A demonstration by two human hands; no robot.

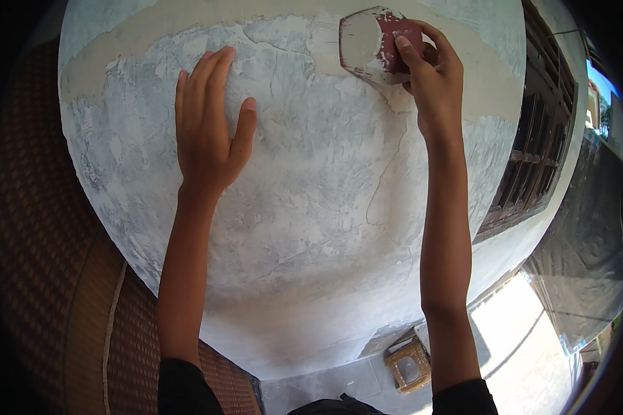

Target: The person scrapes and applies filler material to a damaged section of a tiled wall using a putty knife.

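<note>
My right hand [432,76] is closed around the edge of a dark red putty scraper [399,33], thumb on its near face. Pale putty [361,43] coats the scraper's left half. The tool is up at the wall [304,166], near a band of beige putty [481,76] along the top. My left hand [211,124] is raised at the wall, fingers stretched upward and thumb apart, holding nothing. Between the hands the wall is a patchy grey-white with thin cracks and rough edges of filler.
A dark wooden shuttered window [533,138] is set in the wall at right. Brown woven panelling [41,207] runs down the left. Below, a small worn stool [408,365] stands on the tiled floor [318,391]. Dark plastic sheeting [574,256] hangs at far right.
</note>
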